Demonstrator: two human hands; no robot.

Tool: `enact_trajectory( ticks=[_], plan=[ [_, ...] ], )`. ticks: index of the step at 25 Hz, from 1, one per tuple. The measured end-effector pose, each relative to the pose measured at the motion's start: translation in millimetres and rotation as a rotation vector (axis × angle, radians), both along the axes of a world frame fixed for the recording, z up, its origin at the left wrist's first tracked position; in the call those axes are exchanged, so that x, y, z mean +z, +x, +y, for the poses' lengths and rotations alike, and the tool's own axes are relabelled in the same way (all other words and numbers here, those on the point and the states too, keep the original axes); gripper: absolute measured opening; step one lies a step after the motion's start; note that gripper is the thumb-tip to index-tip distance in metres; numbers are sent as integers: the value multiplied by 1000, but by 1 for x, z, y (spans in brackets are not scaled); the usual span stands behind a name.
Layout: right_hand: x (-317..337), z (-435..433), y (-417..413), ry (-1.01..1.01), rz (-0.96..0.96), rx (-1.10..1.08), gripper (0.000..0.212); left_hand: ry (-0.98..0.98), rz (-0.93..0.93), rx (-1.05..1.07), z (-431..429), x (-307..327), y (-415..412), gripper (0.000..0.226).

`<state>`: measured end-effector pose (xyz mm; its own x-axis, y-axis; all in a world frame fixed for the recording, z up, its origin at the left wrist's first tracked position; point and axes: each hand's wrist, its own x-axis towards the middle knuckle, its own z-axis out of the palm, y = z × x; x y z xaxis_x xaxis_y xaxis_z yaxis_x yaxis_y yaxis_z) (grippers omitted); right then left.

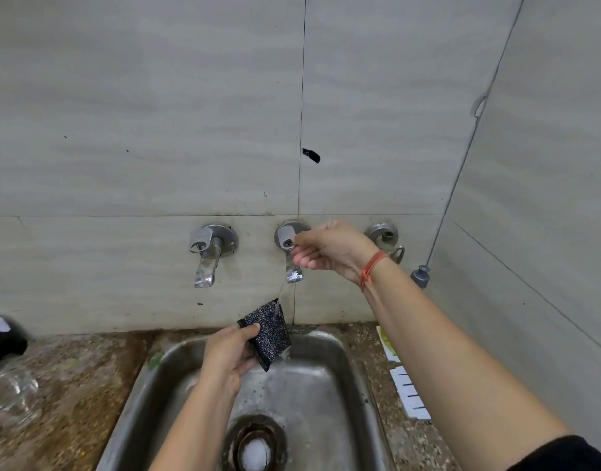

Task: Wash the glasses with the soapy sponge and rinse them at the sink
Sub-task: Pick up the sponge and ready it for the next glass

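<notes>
Right fingers (300,239) pinch tap (287,237) lever; left fingers (247,363) grip sponge (270,331) in the stream (281,297) just below. Sponge-wetting step. Glass (11,392) sits well left of them, untouched. Next, likely: fetch glass, scrub.

Premises: a kitchen wash-up corner; whether domestic or commercial cannot be told.

Evidence:
- A rectangular stainless-steel sink basin (343,368) with a round dark drain (254,443) is sunk into a wet, stained speckled brown stone counter (81,385).
- A left chrome lever tap (207,253) and a middle chrome lever tap (290,253) are fixed directly to the large grey wall tiles (156,113). The middle one is running.
- A round chrome wall fitting (382,234) sits to their right.
- Clear drinking glasses (10,396) stand on the counter left of the basin.
- A black speckled scouring sponge (270,331) is under the stream.
- A white slotted plastic tray (409,392) lies on the counter to the right.
- The tile joint at counter level is grimy.
</notes>
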<state>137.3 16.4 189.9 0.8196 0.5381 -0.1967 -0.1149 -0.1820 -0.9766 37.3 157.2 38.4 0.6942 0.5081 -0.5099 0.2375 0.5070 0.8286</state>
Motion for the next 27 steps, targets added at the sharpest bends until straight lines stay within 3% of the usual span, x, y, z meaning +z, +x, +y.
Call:
enact_trajectory(
  ticks=[4, 10, 14, 17, 20, 22, 24, 27],
  plan=[
    [3, 4, -11, 18, -75, -117, 23, 9, -10, 32, -11, 7, -3, 7],
    [-36, 3, -26, 263, -100, -301, 28, 68, 19, 48, -31, 16, -11, 8],
    [-111, -42, -36, 473, -9, -965, 7, -105, 27, 82, -31, 10, -9, 7],
    [-159, -76, -29, 331, 40, -1304, 31, -300, 11, 139, -38, 1, -6, 10],
    [-183, -87, -4, 66, 11, -1225, 35, -365, 25, 157, -46, -9, -5, 9],
    [-195, -91, 16, -45, 5, -1170, 51, -397, 40, 194, -46, -13, -7, 9],
    [-208, -94, 34, -53, 44, -1164, 60, -393, 59, 229, -42, -16, -9, 10],
    [-220, -97, 54, 5, 124, -1166, 53, -386, 67, 246, -38, -15, -10, 11]
  ],
)
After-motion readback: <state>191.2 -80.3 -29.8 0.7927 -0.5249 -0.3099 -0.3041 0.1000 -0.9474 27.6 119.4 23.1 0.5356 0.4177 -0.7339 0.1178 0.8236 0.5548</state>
